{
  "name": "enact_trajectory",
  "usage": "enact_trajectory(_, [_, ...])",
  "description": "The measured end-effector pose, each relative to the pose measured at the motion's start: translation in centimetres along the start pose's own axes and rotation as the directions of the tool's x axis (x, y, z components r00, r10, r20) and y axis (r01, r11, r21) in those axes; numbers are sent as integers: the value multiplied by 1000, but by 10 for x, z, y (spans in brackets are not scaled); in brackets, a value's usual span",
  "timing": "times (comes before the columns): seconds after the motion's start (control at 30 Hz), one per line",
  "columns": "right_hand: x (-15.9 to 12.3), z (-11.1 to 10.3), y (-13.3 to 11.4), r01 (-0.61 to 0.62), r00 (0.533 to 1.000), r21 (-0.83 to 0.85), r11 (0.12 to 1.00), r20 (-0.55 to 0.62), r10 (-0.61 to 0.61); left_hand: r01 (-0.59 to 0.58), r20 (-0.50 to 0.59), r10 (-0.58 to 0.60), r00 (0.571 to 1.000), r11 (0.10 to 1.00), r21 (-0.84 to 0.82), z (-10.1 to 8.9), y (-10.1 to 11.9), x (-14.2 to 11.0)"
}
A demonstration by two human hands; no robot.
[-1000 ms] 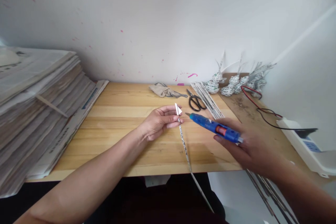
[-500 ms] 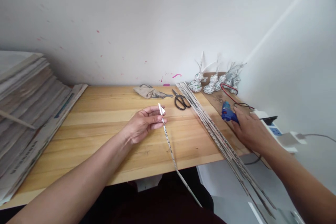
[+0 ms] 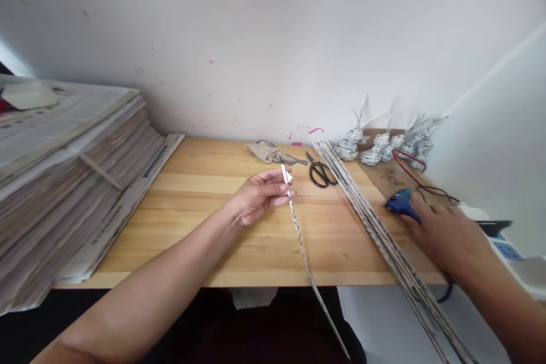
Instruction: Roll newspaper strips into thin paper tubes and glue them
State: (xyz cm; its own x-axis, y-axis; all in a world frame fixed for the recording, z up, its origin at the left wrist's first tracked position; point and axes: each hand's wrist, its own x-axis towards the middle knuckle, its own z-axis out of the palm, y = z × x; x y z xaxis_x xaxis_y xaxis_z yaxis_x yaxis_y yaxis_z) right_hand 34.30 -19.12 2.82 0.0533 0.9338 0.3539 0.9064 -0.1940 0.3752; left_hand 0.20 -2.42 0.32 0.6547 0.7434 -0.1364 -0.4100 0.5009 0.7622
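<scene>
My left hand (image 3: 267, 196) pinches the upper end of a rolled newspaper strip (image 3: 297, 231) between thumb and fingers. A small folded white tip sticks up above the pinch. The strip's printed upper part looks twisted or braided, and its plain tail hangs over the table's front edge. At the right, my right hand (image 3: 447, 227) is closed round the handle of a blue glue gun (image 3: 400, 202), low over a brown board. Its palm and most fingers are hidden behind the back of the hand.
Long paper rods (image 3: 375, 227) lie between my hands, overhanging the front edge. Black-handled scissors (image 3: 319, 173) and a crumpled cloth (image 3: 269, 152) lie behind. Woven paper figures (image 3: 347, 147) stand at the back right. A power strip (image 3: 505, 250) is far right, stacked newspapers (image 3: 85, 182) left.
The whole view has swung to the left, so things appear farther right. The glue gun looks lower and flatter in my right hand. My left hand keeps its pinch on the strip.
</scene>
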Motion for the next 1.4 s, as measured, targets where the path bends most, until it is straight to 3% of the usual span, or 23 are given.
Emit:
enact_trajectory(0.1, [29,-43,-59,63,998,369,927,-31,-56,-34,-5,34,999,999,1,-2,4,0])
enact_trajectory(0.2, [60,-72,-130,72,973,733,677,96,-208,-85,-27,85,996,996,-4,-6,10,1])
enact_trajectory(0.3, [92,-76,-179,12,953,888,460,129,-274,-135,-60,133,989,991,-27,-11,17,4])
enact_trajectory(0.37, [113,-70,-192,-45,975,921,387,124,-183,-152,-82,149,985,988,-36,-14,20,6])
enact_trajectory(0.43, [132,-61,-197,-91,985,961,260,126,-121,-155,-91,151,984,987,-36,-16,22,7])
enact_trajectory(0.53, [149,-48,-200,-168,972,985,43,173,-158,-152,-98,147,984,988,-40,-17,22,9])
enact_trajectory(0.63, [149,-34,-208,-214,969,975,-52,205,-136,-145,-121,138,983,988,-52,-17,20,10])
enact_trajectory(0.73, [142,-23,-215,-216,976,970,-113,211,-58,-135,-145,125,982,989,-58,-17,19,11])
enact_trajectory(0.87, [135,-18,-216,-127,991,983,-133,121,-54,-143,-165,133,977,989,-46,-17,19,12])
enact_trajectory(1.03, [132,-21,-214,-12,998,998,-68,9,-57,-160,-170,153,973,987,-26,-17,18,12])
enact_trajectory(1.2, [128,-26,-215,12,999,999,-41,-14,-43,-170,-173,162,971,985,-27,-18,18,13])
enact_trajectory(1.4, [123,-40,-215,147,989,984,99,-145,-21,-175,-195,162,967,983,-49,-18,18,12])
